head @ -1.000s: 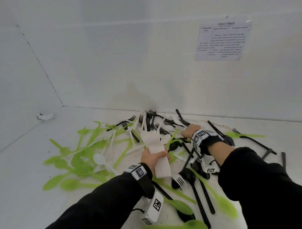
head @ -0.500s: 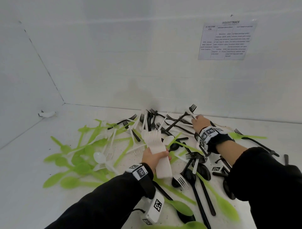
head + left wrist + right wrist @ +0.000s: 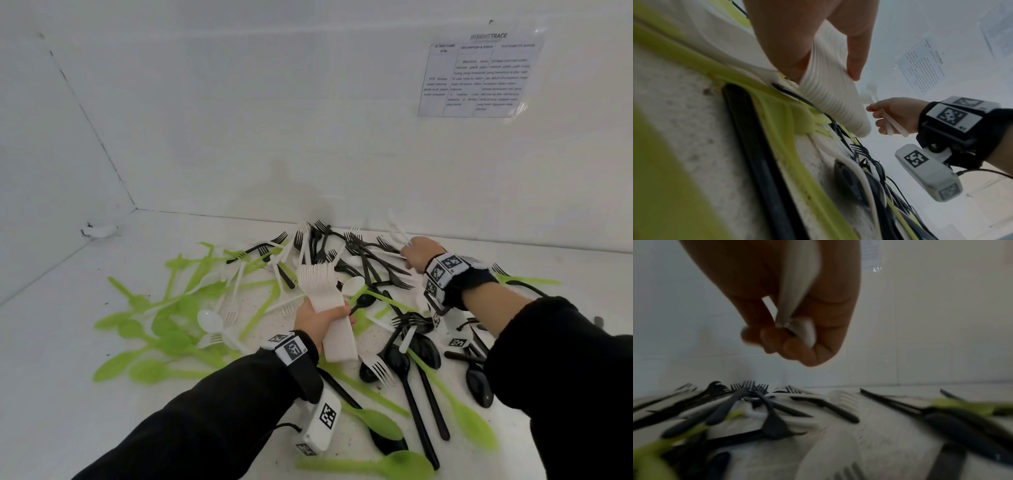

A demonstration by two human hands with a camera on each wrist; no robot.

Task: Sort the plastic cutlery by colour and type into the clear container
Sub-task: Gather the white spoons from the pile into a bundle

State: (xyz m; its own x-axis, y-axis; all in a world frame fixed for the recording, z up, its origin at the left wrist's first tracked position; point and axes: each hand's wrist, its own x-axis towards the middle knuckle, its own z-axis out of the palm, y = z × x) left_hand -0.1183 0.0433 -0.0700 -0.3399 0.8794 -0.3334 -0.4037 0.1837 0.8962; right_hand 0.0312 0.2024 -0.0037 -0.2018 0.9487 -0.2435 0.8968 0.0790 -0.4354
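Observation:
My left hand (image 3: 323, 317) grips a thick nested stack of white forks (image 3: 325, 298), tines pointing away, low over the middle of the scattered cutlery. The left wrist view shows the same stack (image 3: 830, 97) with my fingers (image 3: 855, 53) curled round it. My right hand (image 3: 416, 253) is raised near the back wall above a tangle of black forks (image 3: 363, 253). It holds white cutlery pieces (image 3: 397, 228), whose handles (image 3: 895, 125) stick out of the fist. The right wrist view shows that fist (image 3: 789, 340) closed round the white pieces (image 3: 799, 288). No clear container is in view.
Green spoons (image 3: 161, 329) spread over the left of the white surface (image 3: 68, 377). Black spoons (image 3: 424, 349) and long green pieces (image 3: 455, 404) lie at the right front. Loose white forks (image 3: 376, 368) and a white spoon (image 3: 209, 320) lie among them. White walls close the back and left.
My right hand has moved right and back toward the wall and now holds white pieces up off the pile. My left hand and its fork stack have stayed put.

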